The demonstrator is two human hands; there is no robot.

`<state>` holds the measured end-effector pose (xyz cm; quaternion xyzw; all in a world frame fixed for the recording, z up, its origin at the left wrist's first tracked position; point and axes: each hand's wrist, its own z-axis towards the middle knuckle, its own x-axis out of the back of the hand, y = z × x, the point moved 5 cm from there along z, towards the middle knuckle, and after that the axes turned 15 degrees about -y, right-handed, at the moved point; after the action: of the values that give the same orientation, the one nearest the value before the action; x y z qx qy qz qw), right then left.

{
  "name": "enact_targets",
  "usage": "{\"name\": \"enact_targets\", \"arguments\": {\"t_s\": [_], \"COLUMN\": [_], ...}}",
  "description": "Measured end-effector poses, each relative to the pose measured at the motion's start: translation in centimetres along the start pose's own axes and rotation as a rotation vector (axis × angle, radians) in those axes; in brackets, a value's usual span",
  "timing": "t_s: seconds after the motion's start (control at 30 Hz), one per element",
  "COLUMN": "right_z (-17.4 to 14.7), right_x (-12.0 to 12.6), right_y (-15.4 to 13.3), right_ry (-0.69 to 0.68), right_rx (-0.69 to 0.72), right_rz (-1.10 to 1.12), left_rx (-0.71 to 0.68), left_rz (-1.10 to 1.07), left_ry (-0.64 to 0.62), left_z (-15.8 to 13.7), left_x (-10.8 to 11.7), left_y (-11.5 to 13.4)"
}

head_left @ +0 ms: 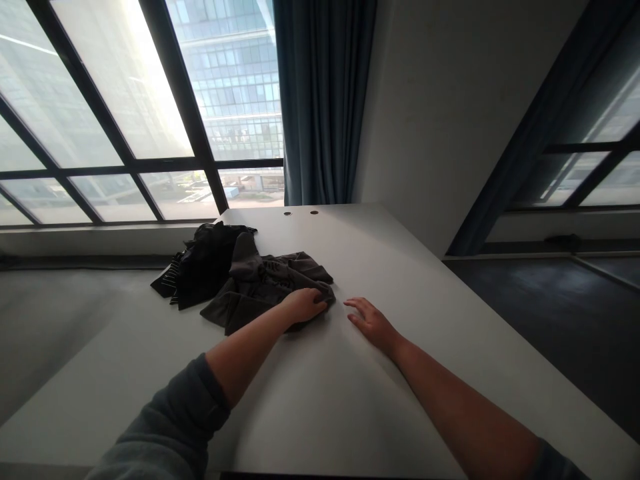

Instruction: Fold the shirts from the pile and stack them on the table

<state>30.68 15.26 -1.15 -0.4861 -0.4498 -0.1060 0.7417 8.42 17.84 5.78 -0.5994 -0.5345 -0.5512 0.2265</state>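
A crumpled dark grey garment (270, 277) lies on the white table (400, 267); its exact kind is hard to tell in the folds. At its near right corner, my left hand (303, 305) is closed on the cloth, thumb and fingers curled around the edge. My right hand (370, 323) is just to the right of the garment, apart from it, fingers stretched out and holding nothing. Behind and to the left, a black garment (207, 267) with white stripes at its edges is bunched up, partly covered by the grey one.
Two round cable holes (314, 213) sit near the table's far end. Beyond it hangs a blue curtain (325, 100) next to large framed windows (200, 133). A grey wall (430, 133) rises on the right, with dark floor (550, 313) beside the table.
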Motion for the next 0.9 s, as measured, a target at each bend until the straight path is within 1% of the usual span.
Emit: {"name": "enact_targets", "arguments": {"t_s": [0.07, 0.13, 0.17, 0.23, 0.27, 0.33, 0.4, 0.5, 0.57, 0.7, 0.8, 0.9], "right_z": [0.0, 0.0, 0.1, 0.4, 0.6, 1.1, 1.6, 2.7, 3.8, 5.9, 6.6, 6.5], "right_x": [-0.4, -1.0, -1.3, -1.9, -2.3, -2.9, -3.6, -4.3, -4.6, -4.4, -3.8, -3.0], "right_y": [-0.3, -0.9, -1.2, -2.0, -2.5, -3.6, -4.8, -6.0, -5.9, -4.8, -4.3, -3.7], "right_ry": [-0.044, -0.089, -0.114, -0.149, -0.156, -0.141, -0.099, -0.047, -0.047, -0.066, -0.081, -0.108], "right_rx": [0.014, 0.026, 0.034, 0.052, 0.063, 0.101, 0.157, 0.217, 0.184, 0.082, 0.08, 0.082], "right_rz": [-0.047, -0.106, -0.139, -0.204, -0.234, -0.288, -0.333, -0.372, -0.366, -0.309, -0.274, -0.274], "left_rx": [0.08, 0.227, 0.281, 0.34, 0.351, 0.327, 0.263, 0.189, 0.164, 0.085, 0.071, 0.069], "left_rz": [0.06, 0.204, 0.256, 0.313, 0.33, 0.351, 0.357, 0.343, 0.335, 0.31, 0.311, 0.324], "left_ry": [0.068, 0.204, 0.232, 0.18, 0.159, 0.139, 0.129, 0.066, 0.012, -0.088, -0.159, -0.216], "left_z": [-1.9, -4.1, -5.2, -6.7, -7.4, -8.4, -9.2, -10.2, -10.8, -12.4, -13.7, -14.7], "left_x": [0.0, 0.6, 0.6, 0.0, -0.3, -0.8, -1.2, -1.9, -2.4, -3.8, -4.7, -5.3], "left_y": [-2.3, -5.8, -7.6, -10.9, -12.1, -13.2, -12.6, -9.9, -7.7, -3.7, -1.7, -0.5]}}
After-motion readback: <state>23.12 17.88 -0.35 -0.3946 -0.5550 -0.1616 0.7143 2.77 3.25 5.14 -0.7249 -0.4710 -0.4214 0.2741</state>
